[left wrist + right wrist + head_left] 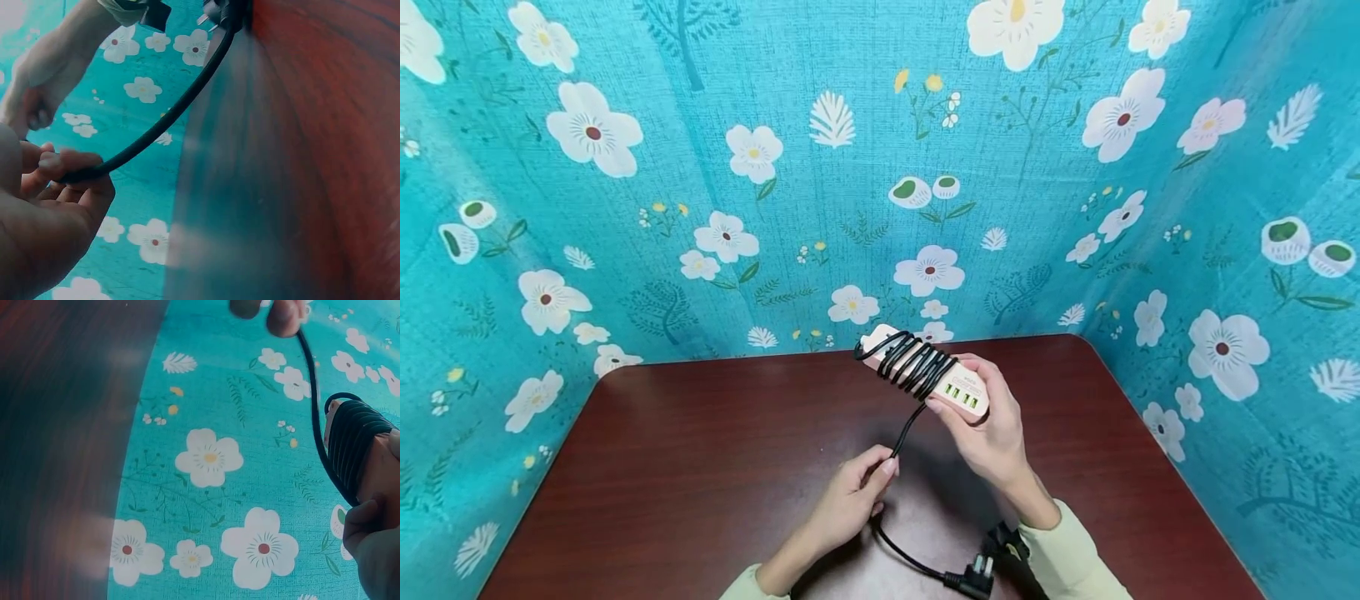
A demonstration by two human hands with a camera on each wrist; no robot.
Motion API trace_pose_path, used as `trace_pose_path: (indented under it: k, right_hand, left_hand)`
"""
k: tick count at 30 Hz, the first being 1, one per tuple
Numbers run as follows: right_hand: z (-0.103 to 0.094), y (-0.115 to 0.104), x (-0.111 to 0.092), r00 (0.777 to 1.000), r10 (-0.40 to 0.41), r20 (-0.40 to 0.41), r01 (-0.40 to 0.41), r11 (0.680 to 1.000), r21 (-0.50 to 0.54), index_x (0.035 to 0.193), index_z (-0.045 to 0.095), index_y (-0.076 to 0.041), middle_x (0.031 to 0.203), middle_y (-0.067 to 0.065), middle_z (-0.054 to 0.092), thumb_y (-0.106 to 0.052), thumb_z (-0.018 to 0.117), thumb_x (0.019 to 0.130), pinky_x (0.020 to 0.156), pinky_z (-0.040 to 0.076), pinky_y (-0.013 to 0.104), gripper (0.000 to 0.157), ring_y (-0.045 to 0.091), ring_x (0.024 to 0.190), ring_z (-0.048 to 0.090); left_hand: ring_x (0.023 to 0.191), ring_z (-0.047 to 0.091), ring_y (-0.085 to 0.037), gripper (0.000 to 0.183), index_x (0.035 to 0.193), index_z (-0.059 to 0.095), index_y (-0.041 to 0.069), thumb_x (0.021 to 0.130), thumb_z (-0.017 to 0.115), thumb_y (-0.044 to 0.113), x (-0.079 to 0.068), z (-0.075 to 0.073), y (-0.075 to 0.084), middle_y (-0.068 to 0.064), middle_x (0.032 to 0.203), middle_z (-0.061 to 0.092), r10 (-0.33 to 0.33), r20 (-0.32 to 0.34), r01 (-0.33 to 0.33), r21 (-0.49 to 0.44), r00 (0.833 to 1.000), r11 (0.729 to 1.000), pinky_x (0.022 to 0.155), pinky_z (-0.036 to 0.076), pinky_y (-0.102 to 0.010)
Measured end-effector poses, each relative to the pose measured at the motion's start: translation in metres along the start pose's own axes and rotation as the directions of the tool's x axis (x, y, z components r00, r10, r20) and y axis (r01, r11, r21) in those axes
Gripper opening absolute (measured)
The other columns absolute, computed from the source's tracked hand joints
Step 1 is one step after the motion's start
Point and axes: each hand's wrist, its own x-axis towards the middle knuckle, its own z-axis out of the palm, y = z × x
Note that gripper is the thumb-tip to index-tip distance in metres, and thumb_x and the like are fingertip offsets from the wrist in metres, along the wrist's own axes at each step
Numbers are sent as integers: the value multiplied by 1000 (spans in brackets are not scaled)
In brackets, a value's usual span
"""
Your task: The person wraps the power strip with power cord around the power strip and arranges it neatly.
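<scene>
My right hand (992, 425) grips one end of a white power strip (966, 392), held tilted above the table. Four-sided green-lined USB ports show near that end. Several turns of black cord (913, 367) are wound around the strip's middle and far end. From the windings the cord runs down to my left hand (850, 496), which pinches it between thumb and fingers. Below that hand the cord curves right to a black plug (976, 577) with metal prongs. In the left wrist view the cord (169, 119) bends away from the fingers. The right wrist view shows the wound strip (378, 469).
A dark reddish-brown table (700, 450) lies under both hands. Teal cloth (850, 208) with white flowers stands behind it and along both sides. A dark object (1003, 542) is partly hidden beside the right sleeve (1067, 550).
</scene>
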Motion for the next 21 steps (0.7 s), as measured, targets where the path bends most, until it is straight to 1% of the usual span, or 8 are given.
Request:
trace_pose_path:
  k: [3,6,8,13,15,17,19,21]
  right_hand:
    - [0,2,1,1000,-25,-7,24,999,-29,131,57,9,131,25,64,13,90,68,89,47,13,72,16,107,61]
    - [0,4,1,999,-47,-12,46,997,-54,131,58,9,131,25,61,11,92,67,92,45,14,72,22,110,60]
    - [0,6,0,998,-61,-13,60,996,-68,130,58,10,129,27,60,10,92,66,92,44,15,73,24,110,58]
    - [-1,9,-1,997,-73,24,75,990,-119,130,58,9,125,25,58,6,93,68,87,43,19,72,26,107,55]
    - [-1,10,-1,997,-59,55,66,988,-142,131,58,7,125,23,58,3,92,70,86,43,21,70,25,107,55]
    - [-3,10,-2,996,-34,85,48,985,-164,131,57,6,126,21,57,1,92,73,83,43,19,68,24,106,55]
    - [-3,11,-4,993,-19,113,39,982,-182,131,56,6,127,20,57,-1,92,74,82,44,16,67,22,106,55]
    - [-4,13,-5,990,-23,137,50,979,-199,131,56,7,127,21,56,-2,91,76,83,45,14,67,23,107,55]
  left_hand:
    - [57,43,3,21,99,65,17,111,52,29,-2,-3,6,8,72,48,60,-40,-53,146,997,988,55,40,-16]
    - [60,41,5,18,100,66,22,111,53,29,-4,-6,10,13,73,50,142,-60,-120,276,988,954,58,39,-16]
    - [62,39,6,17,102,66,24,111,53,29,-5,-7,13,15,74,49,170,-60,-142,322,984,936,60,38,-16]
    - [61,35,7,16,101,67,23,110,55,28,-7,-8,17,17,71,45,229,-63,-191,370,971,909,58,36,-15]
    - [60,34,8,15,100,67,22,110,56,25,-8,-8,18,17,70,46,275,-76,-224,395,958,891,58,36,-14]
    - [60,34,9,14,100,68,20,109,57,21,-9,-8,19,16,69,47,325,-91,-261,416,941,871,56,35,-13]
    - [59,33,10,13,99,68,18,108,58,17,-9,-8,20,14,67,48,375,-104,-296,439,921,848,55,33,-11]
    - [60,33,11,13,98,68,17,107,59,15,-9,-8,22,12,66,49,420,-110,-326,466,901,822,54,32,-9]
